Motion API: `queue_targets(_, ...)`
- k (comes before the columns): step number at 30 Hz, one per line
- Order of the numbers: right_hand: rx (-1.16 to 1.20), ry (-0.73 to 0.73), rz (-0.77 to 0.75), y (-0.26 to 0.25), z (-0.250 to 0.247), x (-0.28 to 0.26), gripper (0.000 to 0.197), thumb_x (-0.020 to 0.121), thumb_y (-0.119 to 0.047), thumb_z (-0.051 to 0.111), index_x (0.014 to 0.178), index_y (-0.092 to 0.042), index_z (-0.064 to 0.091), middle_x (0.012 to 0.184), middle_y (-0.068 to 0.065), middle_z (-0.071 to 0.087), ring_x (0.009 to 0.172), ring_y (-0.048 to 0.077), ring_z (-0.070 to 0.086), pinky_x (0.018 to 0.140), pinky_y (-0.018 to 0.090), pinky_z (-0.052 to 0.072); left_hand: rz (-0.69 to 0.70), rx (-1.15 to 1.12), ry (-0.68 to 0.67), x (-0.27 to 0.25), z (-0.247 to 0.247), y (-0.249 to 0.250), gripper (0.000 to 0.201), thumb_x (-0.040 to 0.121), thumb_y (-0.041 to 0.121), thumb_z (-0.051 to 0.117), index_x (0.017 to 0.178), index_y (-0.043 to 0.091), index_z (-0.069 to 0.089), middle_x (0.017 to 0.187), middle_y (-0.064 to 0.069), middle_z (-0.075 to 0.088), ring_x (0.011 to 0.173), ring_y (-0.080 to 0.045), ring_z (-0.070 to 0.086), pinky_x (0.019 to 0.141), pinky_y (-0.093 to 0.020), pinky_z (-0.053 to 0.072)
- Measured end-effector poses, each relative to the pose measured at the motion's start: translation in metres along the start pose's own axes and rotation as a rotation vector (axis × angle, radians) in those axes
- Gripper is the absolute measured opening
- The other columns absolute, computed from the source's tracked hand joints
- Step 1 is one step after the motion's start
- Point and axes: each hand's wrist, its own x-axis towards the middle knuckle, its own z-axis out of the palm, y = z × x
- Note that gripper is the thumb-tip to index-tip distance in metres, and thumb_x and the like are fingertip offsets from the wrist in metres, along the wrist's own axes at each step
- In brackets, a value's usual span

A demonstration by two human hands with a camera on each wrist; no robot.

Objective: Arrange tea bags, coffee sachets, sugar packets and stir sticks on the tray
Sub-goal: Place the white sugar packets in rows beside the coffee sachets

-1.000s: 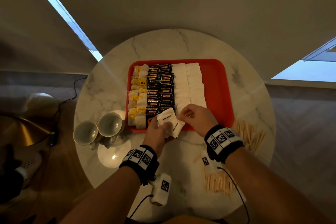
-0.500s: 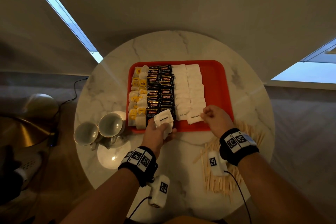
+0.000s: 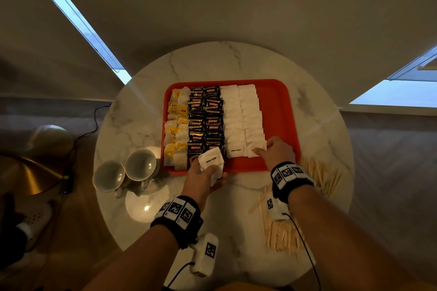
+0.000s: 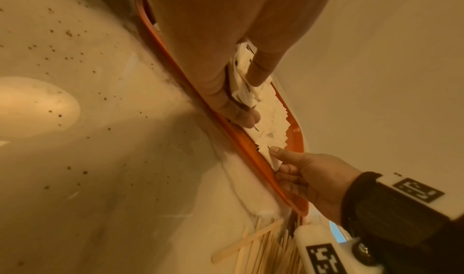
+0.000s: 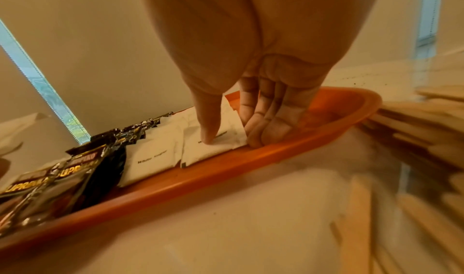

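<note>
Two hands at the near edge of a red tray, setting down white sugar packets.

The right hand pinches the nearest sugar packet of the right-hand white column, thumb pressing on top and fingers curled at its right edge, the packet lying flat on the tray just inside the near rim. The left hand grips a small stack of sugar packets above the near rim, left of the right thumb. Beyond the fingers run columns of white packets, black coffee sachets and yellow-tagged tea bags. Wooden stir sticks lie loose on the marble table, off the tray, right of and behind the right wrist.
</note>
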Motion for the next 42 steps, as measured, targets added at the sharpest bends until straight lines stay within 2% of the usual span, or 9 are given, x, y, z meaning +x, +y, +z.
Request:
queue_targets(5, -0.048, 0.032, 0.0, -0.002, 0.002, -0.003, 0.052, 0.081, -0.051, 0.076, 0.113, -0.017, 0.055, 0.113, 0.007, 0.062, 0.099, 0.029, 0.061, 0.078, 0.035, 0.048, 0.006, -0.003, 0.002, 0.0, -0.003, -0.001, 0.036, 0.1, 0.003, 0.053, 0.128, 0.025, 0.054, 0.124, -0.019, 0.062, 0.092, -0.032, 0.071, 0.078, -0.043, 0.062)
queue_targets(9, -0.164, 0.136, -0.116, -0.013, 0.009, -0.012, 0.062, 0.078, -0.057, 0.075, 0.119, -0.018, 0.051, 0.123, 0.005, 0.05, 0.114, 0.029, 0.049, 0.084, 0.042, 0.049, 0.001, -0.002, 0.007, 0.0, -0.004, -0.001, 0.033, 0.1, 0.004, 0.053, 0.12, 0.03, 0.056, 0.124, -0.018, 0.062, 0.094, -0.031, 0.071, 0.073, -0.039, 0.061)
queue_targets(15, -0.269, 0.145, -0.155, -0.034, 0.028, -0.013, 0.079, 0.07, -0.062, 0.078, 0.124, -0.015, 0.045, 0.125, 0.008, 0.045, 0.114, 0.03, 0.046, 0.086, 0.043, 0.048, -0.004, -0.017, 0.019, -0.001, -0.006, 0.002, 0.03, 0.099, 0.004, 0.052, 0.114, 0.03, 0.059, 0.119, -0.016, 0.064, 0.09, -0.031, 0.071, 0.076, -0.042, 0.061)
queue_targets(20, -0.293, 0.158, -0.143, -0.036, 0.028, -0.014, 0.081, 0.068, -0.067, 0.076, 0.122, -0.015, 0.046, 0.124, 0.009, 0.046, 0.111, 0.03, 0.048, 0.089, 0.043, 0.046, -0.003, -0.001, 0.019, -0.003, -0.011, 0.004, 0.031, 0.099, 0.003, 0.055, 0.118, 0.027, 0.061, 0.118, -0.015, 0.066, 0.104, -0.038, 0.07, 0.074, -0.04, 0.062)
queue_targets(24, -0.149, 0.138, -0.233, -0.038, 0.018, -0.021, 0.058, 0.077, -0.065, 0.071, 0.108, -0.019, 0.053, 0.111, 0.002, 0.051, 0.101, 0.025, 0.052, 0.085, 0.04, 0.046, -0.011, 0.008, 0.014, -0.002, -0.015, 0.005, 0.029, 0.097, 0.006, 0.061, 0.117, 0.026, 0.06, 0.117, -0.012, 0.067, 0.099, -0.033, 0.072, 0.076, -0.042, 0.062)
queue_targets(27, 0.093, -0.068, -0.333, -0.045, 0.013, -0.035, 0.038, 0.086, -0.058, 0.067, 0.097, -0.022, 0.061, 0.096, -0.005, 0.061, 0.088, 0.016, 0.059, 0.075, 0.033, 0.05, -0.002, 0.028, -0.013, -0.003, -0.011, 0.006, 0.026, 0.096, 0.006, 0.063, 0.113, 0.025, 0.06, 0.115, -0.011, 0.069, 0.09, -0.025, 0.074, 0.076, -0.041, 0.062)
queue_targets(31, 0.2, -0.28, -0.367, -0.05, 0.019, -0.053, 0.013, 0.093, -0.034, 0.068, 0.1, -0.024, 0.066, 0.088, -0.011, 0.064, 0.083, 0.008, 0.06, 0.068, 0.015, 0.043, 0.01, 0.076, -0.047, -0.003, -0.005, 0.005, 0.023, 0.096, 0.009, 0.064, 0.115, 0.022, 0.059, 0.117, -0.01, 0.068, 0.095, -0.025, 0.073, 0.072, -0.037, 0.063)
queue_targets(36, 0.261, -0.182, -0.283, -0.036, 0.016, -0.046, 0.006, 0.098, -0.025, 0.063, 0.098, -0.02, 0.062, 0.089, -0.008, 0.062, 0.083, 0.01, 0.057, 0.072, 0.023, 0.04, -0.002, 0.097, -0.047, -0.003, -0.003, 0.002, 0.016, 0.099, 0.007, 0.057, 0.112, 0.018, 0.059, 0.105, -0.009, 0.07, 0.076, -0.019, 0.075, 0.07, -0.04, 0.063)
queue_targets(42, 0.16, -0.133, -0.177, -0.016, 0.012, -0.031, 0.007, 0.099, -0.023, 0.06, 0.099, -0.016, 0.061, 0.093, 0.0, 0.066, 0.091, 0.022, 0.062, 0.077, 0.028, 0.045, -0.054, 0.114, -0.006, -0.004, -0.014, -0.003, 0.025, 0.1, 0.005, 0.054, 0.124, 0.013, 0.056, 0.11, -0.013, 0.067, 0.084, -0.028, 0.073, 0.064, -0.036, 0.061)
